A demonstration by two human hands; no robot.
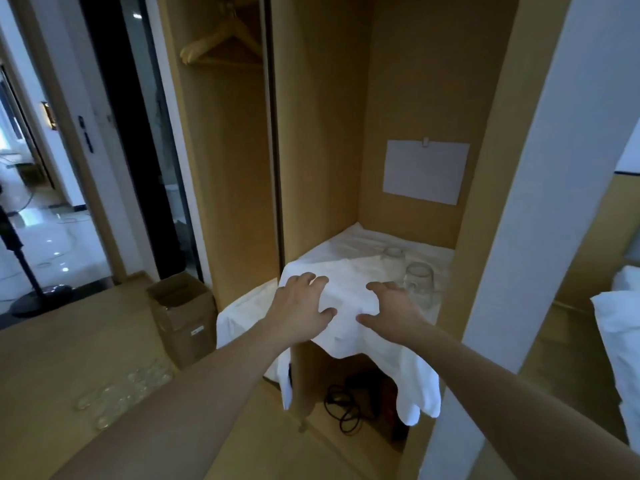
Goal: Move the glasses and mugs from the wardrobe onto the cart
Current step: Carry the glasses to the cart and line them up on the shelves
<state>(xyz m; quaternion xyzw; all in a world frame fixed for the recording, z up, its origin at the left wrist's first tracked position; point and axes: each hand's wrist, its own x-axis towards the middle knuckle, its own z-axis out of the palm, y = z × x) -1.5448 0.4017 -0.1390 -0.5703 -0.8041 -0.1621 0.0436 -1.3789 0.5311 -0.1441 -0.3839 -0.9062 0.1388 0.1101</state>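
From the head camera, both arms reach forward toward an open wooden wardrobe (322, 133). The left hand (301, 308) hovers with fingers spread and slightly bent over the front edge of a white cloth (349, 292) that covers the wardrobe shelf and hangs down over its front; it holds nothing. The right hand (393, 311) is spread the same way, just beside the left, thumb pointing inward, also gripping nothing. Whether either palm actually touches the cloth cannot be told.

On the cloth, to the right of the right hand, a clear glass mug (419, 282) stands near the shelf's right side. A second glass (393, 253) stands behind it, nearer the back wall. Both are blurred and hard to read in detail.

A white sheet of paper (426, 171) is clipped to the wardrobe's back panel above the shelf. In the left compartment a wooden hanger (221, 43) hangs high up. Under the shelf lies a black cable (341, 407). An open cardboard box (181, 317) stands on the floor left of the wardrobe. At lower left, several clear glasses (121, 393) sit clustered on a tan surface (52, 358), well apart from the wardrobe shelf.
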